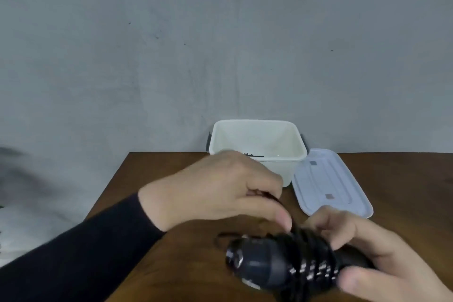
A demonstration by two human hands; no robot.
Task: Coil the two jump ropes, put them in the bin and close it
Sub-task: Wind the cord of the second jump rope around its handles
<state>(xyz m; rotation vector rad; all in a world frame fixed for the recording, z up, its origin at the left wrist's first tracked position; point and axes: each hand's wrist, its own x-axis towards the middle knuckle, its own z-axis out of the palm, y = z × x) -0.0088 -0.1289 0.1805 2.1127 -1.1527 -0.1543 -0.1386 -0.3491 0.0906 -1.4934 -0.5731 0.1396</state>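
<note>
A black jump rope (282, 265) lies low in the view, its cord wound in several turns around its dark handles. My right hand (382, 260) grips the handles from the right side. My left hand (215, 191) is above them, fingers pinched on a loose length of the black cord. The white bin (289, 169) stands open at the table's back edge; something small and dark shows inside near its front wall, mostly hidden by my left hand. Its pale lid (343, 179) lies flat on the table just right of the bin.
The brown wooden table (404, 179) ends at its left edge close to my left sleeve (73, 257). A grey cloth backdrop (220, 44) hangs behind the table. A blurred dark shape (9, 152) shows at the far left.
</note>
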